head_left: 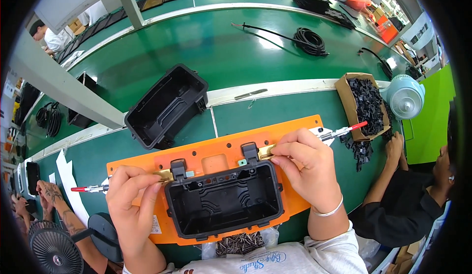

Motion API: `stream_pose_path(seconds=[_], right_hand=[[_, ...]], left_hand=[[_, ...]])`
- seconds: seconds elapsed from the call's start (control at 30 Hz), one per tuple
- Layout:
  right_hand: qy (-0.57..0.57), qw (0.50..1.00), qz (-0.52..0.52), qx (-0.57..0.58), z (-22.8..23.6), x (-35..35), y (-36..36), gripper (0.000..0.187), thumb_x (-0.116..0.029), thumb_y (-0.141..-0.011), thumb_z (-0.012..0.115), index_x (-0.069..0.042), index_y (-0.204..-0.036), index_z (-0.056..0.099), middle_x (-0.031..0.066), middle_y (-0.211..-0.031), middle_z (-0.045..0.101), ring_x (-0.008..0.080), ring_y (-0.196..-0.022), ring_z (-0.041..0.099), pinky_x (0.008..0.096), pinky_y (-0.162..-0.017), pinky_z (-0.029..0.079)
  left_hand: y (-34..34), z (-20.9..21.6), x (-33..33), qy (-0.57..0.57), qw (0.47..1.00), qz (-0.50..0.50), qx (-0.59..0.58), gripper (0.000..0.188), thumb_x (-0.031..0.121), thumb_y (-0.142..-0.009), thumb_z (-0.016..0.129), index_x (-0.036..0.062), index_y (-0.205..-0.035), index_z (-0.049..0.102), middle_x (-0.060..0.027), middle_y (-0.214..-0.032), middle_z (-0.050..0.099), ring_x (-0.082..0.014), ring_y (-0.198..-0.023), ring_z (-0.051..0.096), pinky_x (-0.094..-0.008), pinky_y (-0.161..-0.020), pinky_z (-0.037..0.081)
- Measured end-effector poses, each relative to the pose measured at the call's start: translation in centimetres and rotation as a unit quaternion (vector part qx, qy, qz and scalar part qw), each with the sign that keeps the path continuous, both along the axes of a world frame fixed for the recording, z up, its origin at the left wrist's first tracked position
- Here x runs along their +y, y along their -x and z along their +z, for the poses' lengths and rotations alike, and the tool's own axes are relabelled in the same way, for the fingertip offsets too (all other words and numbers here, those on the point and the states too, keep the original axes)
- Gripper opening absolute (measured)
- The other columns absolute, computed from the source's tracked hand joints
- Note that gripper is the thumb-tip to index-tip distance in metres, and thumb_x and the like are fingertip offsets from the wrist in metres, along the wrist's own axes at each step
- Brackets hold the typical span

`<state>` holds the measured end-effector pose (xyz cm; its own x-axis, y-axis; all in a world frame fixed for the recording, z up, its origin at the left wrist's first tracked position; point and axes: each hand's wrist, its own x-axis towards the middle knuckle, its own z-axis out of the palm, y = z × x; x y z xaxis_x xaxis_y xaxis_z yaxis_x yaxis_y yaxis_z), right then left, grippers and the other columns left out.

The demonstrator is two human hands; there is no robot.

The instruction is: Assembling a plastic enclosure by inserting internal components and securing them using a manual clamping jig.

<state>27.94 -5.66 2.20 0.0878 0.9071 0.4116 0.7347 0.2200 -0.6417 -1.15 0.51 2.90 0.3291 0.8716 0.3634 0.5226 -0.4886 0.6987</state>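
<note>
A black plastic box, its hollow facing up, sits in an orange fixture board in front of me. Two black latches, the left latch and the right latch, stand at its far edge. My left hand is closed in a pinch on a brass-coloured piece beside the left latch. On the other side, my right hand pinches a second brass-coloured piece against the right latch. Fingertips partly cover both pieces.
Red-handled clamps, a left clamp and a right clamp, flank the board. Beyond lie another black box, a carton of black parts and a coiled cable. Screws lie near me; a co-worker sits right.
</note>
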Motion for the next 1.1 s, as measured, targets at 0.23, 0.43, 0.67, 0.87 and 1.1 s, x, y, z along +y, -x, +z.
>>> stream_pose_path(seconds=[0.23,0.43,0.67,0.87,1.1], right_hand=[[0.008,1.0,0.014,-0.011,0.1,-0.2,-0.1,0.019,0.008,-0.071,0.071,0.0,-0.086,0.064,0.0109,-0.084,0.058,0.0269,-0.075,0.061,0.0336,-0.065,0.05],[0.006,1.0,0.018,-0.016,0.2,-0.2,0.0,0.019,0.009,-0.071,0.07,0.001,-0.087,0.064,0.0115,-0.084,0.057,0.0275,-0.075,0.06,0.0333,-0.066,0.05],[0.031,0.999,0.017,0.012,0.7,-0.3,-0.2,0.021,0.007,-0.07,0.071,0.0,-0.089,0.065,0.0112,-0.084,0.06,0.025,-0.075,0.062,0.0321,-0.065,0.05],[-0.082,0.99,-0.114,-0.029,2.2,-1.5,-5.1,0.017,0.002,-0.076,0.073,0.0,-0.092,0.067,0.0055,-0.082,0.063,0.0115,-0.066,0.059,0.0235,-0.06,0.047],[-0.032,0.926,-0.361,0.104,1.0,-4.8,-14.6,0.031,-0.02,-0.089,0.07,0.003,-0.108,0.063,0.0062,-0.094,0.065,0.0095,-0.084,0.058,0.0218,-0.072,0.047]], left_hand=[[-0.3,-0.4,0.2,-0.003,0.998,0.026,0.054,0.015,-0.002,-0.071,0.072,0.0045,-0.084,0.067,-0.006,-0.081,0.056,-0.0225,-0.077,0.052,-0.0331,-0.072,0.036],[-0.1,0.2,0.1,-0.06,0.99,0.025,0.126,0.015,0.001,-0.07,0.073,0.0057,-0.083,0.067,-0.0051,-0.082,0.056,-0.0226,-0.079,0.052,-0.0357,-0.077,0.034],[-1.3,0.8,-0.4,-0.074,0.979,0.064,0.181,0.016,0.001,-0.066,0.074,0.0045,-0.081,0.068,-0.0049,-0.089,0.057,-0.0222,-0.082,0.053,-0.0385,-0.083,0.034],[-0.3,1.4,-0.9,-0.085,0.974,0.033,0.207,0.022,0.001,-0.066,0.074,0.0049,-0.087,0.071,-0.0063,-0.09,0.059,-0.0238,-0.083,0.055,-0.0388,-0.084,0.034],[-1.5,0.8,-0.9,-0.131,0.965,0.0,0.229,0.023,-0.005,-0.068,0.066,0.0026,-0.09,0.07,-0.0102,-0.096,0.062,-0.0267,-0.084,0.057,-0.0419,-0.09,0.037]])
